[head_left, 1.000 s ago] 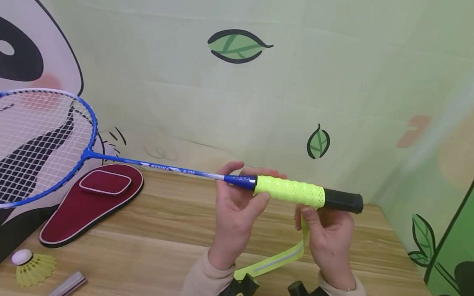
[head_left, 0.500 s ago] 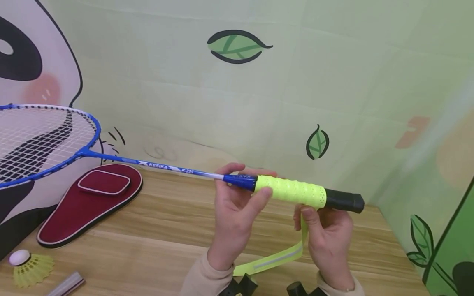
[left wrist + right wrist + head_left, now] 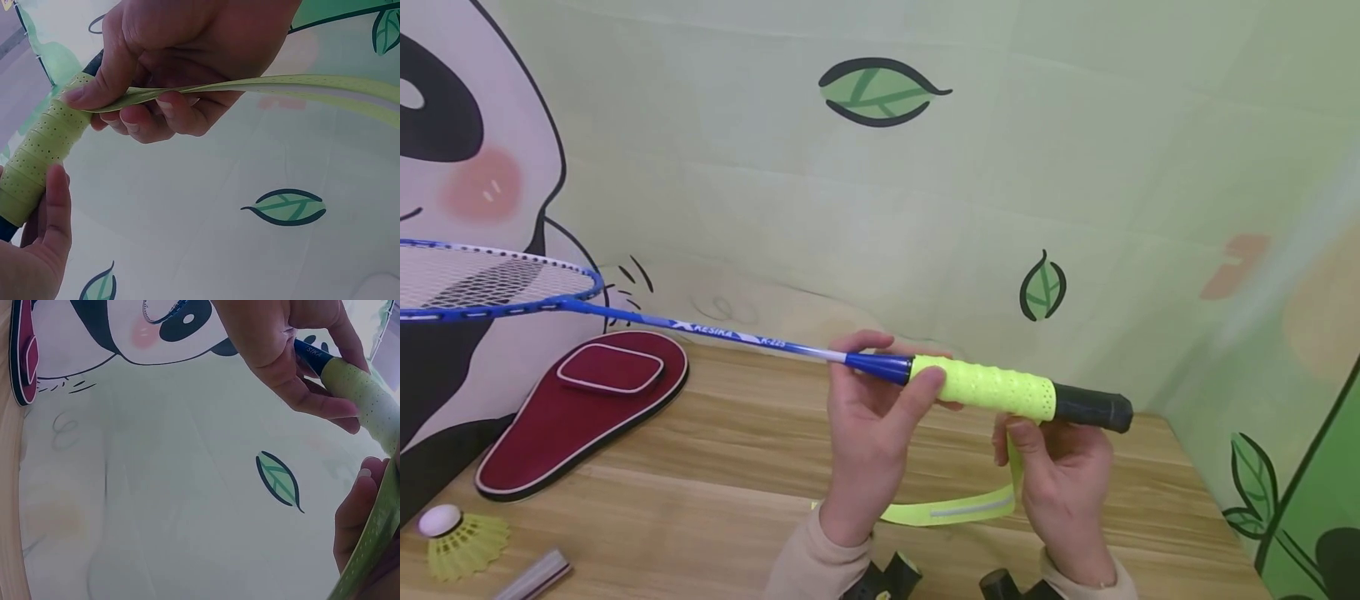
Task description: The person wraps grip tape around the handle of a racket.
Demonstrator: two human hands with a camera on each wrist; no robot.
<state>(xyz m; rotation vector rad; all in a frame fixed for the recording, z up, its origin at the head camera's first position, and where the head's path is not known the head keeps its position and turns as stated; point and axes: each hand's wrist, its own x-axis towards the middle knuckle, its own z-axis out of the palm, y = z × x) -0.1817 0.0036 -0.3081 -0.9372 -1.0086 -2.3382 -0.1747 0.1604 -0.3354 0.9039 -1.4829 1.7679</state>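
A blue badminton racket [image 3: 647, 319] lies across the head view, its head cut off at the left edge. Neon yellow perforated overgrip tape [image 3: 996, 388] covers most of the handle, while the butt end [image 3: 1093, 407] is bare black. My left hand [image 3: 868, 437] holds the handle near the blue cone, thumb on the wrapped part. My right hand [image 3: 1070, 483] pinches the tape between thumb and fingers just under the last turn; the left wrist view shows that thumb [image 3: 103, 87] on it. From there the loose tail [image 3: 958, 510], with a pale strip along it, trails left behind my left wrist.
A dark red racket-shaped case [image 3: 561, 442] leans at the table's back left. Near the front left are a yellow shuttlecock [image 3: 467, 542] and a clear plastic-looking piece [image 3: 535, 575]. A printed cloth backdrop [image 3: 880, 208] stands behind the wooden table [image 3: 700, 517].
The racket has turned about its shaft, so its head goes from nearly face-on to nearly edge-on. My left thumb has shifted slightly up on the wrap. The tape's loose tail has swung upward.
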